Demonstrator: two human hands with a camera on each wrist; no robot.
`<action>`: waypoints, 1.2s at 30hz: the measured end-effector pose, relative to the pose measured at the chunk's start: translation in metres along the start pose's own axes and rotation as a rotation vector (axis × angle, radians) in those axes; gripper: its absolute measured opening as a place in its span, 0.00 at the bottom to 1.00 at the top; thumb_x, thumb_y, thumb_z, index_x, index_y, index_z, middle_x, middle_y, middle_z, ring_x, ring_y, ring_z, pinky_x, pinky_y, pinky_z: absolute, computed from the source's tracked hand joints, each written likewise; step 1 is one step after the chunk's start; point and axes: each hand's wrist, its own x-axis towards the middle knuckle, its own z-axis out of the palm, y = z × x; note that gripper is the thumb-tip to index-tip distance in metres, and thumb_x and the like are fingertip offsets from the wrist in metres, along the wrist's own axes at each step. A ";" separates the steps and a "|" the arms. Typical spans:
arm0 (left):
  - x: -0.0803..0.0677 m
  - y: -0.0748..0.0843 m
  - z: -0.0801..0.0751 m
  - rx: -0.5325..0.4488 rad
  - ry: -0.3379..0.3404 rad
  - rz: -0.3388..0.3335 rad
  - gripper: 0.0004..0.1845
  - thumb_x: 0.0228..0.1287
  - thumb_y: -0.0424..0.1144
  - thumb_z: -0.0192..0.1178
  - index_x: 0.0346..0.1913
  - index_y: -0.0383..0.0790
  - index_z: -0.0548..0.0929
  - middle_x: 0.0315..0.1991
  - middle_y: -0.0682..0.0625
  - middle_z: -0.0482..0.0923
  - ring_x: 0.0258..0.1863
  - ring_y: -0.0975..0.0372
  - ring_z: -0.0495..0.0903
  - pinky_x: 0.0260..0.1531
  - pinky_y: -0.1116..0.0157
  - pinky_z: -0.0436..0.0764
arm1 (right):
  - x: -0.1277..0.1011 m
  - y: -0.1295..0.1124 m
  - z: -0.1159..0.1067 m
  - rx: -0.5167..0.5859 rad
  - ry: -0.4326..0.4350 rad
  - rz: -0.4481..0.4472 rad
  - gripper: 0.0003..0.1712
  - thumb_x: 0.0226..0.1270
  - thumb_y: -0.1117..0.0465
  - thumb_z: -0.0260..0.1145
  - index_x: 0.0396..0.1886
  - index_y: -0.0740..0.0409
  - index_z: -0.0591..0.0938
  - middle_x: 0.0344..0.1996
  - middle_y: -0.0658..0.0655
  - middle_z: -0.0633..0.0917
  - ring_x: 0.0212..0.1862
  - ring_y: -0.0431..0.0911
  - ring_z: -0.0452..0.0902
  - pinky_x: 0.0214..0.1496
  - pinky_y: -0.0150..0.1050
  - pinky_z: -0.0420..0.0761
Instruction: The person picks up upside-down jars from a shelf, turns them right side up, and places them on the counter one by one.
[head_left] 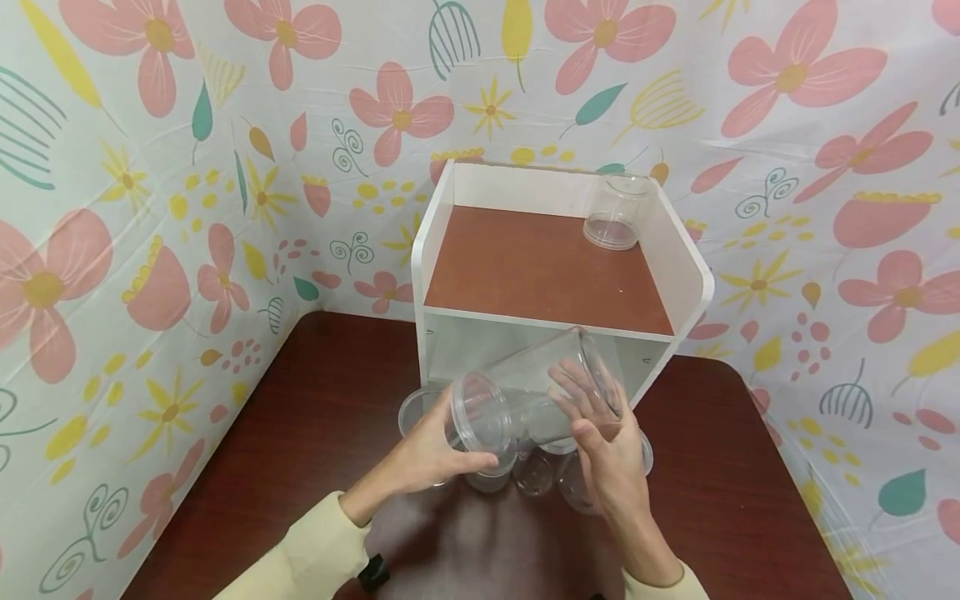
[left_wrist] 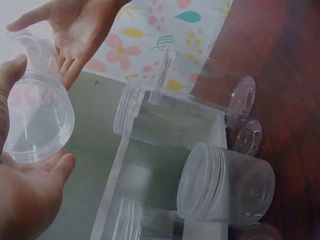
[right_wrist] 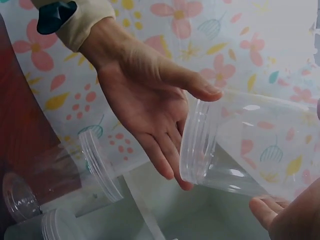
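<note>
A large clear plastic jar point(head_left: 536, 367) is held tilted in the air between both hands, in front of the shelf. My left hand point(head_left: 431, 454) grips its threaded mouth end, with the thumb on one side of the rim and the fingers on the other, as the right wrist view shows. Around the base end, my right hand point(head_left: 615, 458) curls its thumb and fingers; some of them show through the plastic. Below the hands, several more clear jars point(left_wrist: 225, 185) stand on the table, partly hidden in the head view by the held jar and hands.
A white shelf unit point(head_left: 551, 321) with a brown top board point(head_left: 540, 267) stands at the back of the dark red table point(head_left: 727, 467). One clear jar point(head_left: 615, 212) sits on its top right corner. Flower-patterned cloth point(head_left: 187, 167) hangs behind and along both sides.
</note>
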 end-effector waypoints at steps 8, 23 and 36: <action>-0.001 0.002 -0.008 -0.182 -0.013 0.042 0.55 0.54 0.25 0.74 0.80 0.43 0.53 0.72 0.39 0.69 0.66 0.48 0.75 0.58 0.56 0.81 | 0.004 -0.009 -0.008 -0.020 -0.018 -0.013 0.42 0.69 0.60 0.74 0.74 0.70 0.64 0.69 0.67 0.74 0.70 0.55 0.72 0.69 0.43 0.73; -0.011 0.005 -0.042 -0.271 0.062 0.184 0.53 0.56 0.23 0.69 0.80 0.33 0.48 0.72 0.28 0.59 0.69 0.38 0.66 0.59 0.58 0.79 | 0.018 -0.030 -0.056 -0.834 0.430 -0.140 0.27 0.65 0.74 0.71 0.63 0.71 0.77 0.48 0.56 0.80 0.44 0.43 0.78 0.44 0.24 0.77; -0.023 0.017 -0.073 -0.174 0.133 0.221 0.49 0.57 0.22 0.67 0.78 0.31 0.51 0.73 0.30 0.56 0.67 0.55 0.71 0.60 0.64 0.78 | 0.043 -0.018 -0.096 -1.189 0.474 -0.070 0.19 0.70 0.59 0.71 0.56 0.66 0.84 0.40 0.57 0.80 0.37 0.34 0.72 0.43 0.27 0.68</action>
